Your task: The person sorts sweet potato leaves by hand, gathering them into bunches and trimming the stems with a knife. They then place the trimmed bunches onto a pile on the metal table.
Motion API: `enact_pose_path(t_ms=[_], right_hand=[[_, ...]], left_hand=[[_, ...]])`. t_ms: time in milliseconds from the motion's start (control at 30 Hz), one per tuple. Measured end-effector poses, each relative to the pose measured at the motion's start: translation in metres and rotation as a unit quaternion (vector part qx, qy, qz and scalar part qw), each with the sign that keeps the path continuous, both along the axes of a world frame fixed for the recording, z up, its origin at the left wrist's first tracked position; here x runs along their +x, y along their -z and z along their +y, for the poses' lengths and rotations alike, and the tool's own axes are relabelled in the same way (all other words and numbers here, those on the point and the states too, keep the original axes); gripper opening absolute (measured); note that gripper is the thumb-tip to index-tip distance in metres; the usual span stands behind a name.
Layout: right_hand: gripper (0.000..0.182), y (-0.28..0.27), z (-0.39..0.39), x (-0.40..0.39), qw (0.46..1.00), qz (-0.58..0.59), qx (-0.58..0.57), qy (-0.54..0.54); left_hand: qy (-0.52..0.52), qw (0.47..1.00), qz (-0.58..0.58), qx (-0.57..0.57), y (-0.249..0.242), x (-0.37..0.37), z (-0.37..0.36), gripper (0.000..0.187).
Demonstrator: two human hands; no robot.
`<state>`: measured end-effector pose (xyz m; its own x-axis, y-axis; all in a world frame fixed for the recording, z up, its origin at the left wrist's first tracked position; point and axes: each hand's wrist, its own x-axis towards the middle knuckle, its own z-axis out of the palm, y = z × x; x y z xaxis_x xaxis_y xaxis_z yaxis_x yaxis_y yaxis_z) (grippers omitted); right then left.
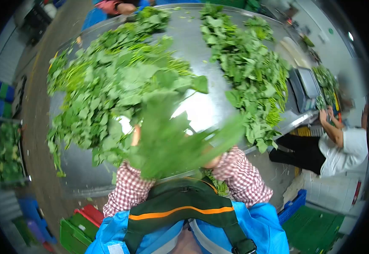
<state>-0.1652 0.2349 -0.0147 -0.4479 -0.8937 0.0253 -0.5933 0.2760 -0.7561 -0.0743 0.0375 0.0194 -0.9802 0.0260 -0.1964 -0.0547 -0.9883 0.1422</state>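
A bunch of leafy greens point(171, 131), smeared by motion, is held up in front of me above the near edge of the steel table point(82, 180). My right hand point(212, 161) is closed on its lower right side, mostly covered by leaves. Only a sliver of my left hand point(136, 135) shows at the left of the bunch; its fingers are largely hidden, so its grip cannot be made out. Next to that hand lies a wide heap of leafy greens point(95, 93) with long green stems. A second long heap of greens point(252, 72) runs along the table's right side.
A scale point(306, 86) stands at the right edge of the table. Beyond it, a person in a white shirt point(347, 148) handles greens. Another person's hand point(126, 8) rests at the far edge. Green crates point(76, 235) and a red crate point(90, 215) sit low left.
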Motion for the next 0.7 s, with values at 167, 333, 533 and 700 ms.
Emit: enact_pose_path(t_ms=[167, 333, 533, 700], right_hand=[[0.059, -0.028, 0.065, -0.050, 0.979, 0.166, 0.116, -0.001], [0.053, -0.051, 0.140, -0.118, 0.955, 0.261, 0.143, 0.021], [0.046, -0.150, 0.265, -0.254, 0.876, 0.346, -0.091, 0.322], [0.046, -0.184, 0.392, -0.355, 0.770, 0.348, -0.120, 0.521]], left_hand=[[-0.073, 0.983, 0.000, -0.166, 0.021, -0.051, -0.006, 0.059], [-0.118, 0.937, -0.218, -0.246, 0.062, -0.072, 0.024, 0.032], [-0.066, 0.910, -0.273, -0.306, 0.069, -0.098, 0.068, 0.027], [-0.085, 0.884, -0.316, -0.334, 0.059, -0.112, 0.076, 0.022]])
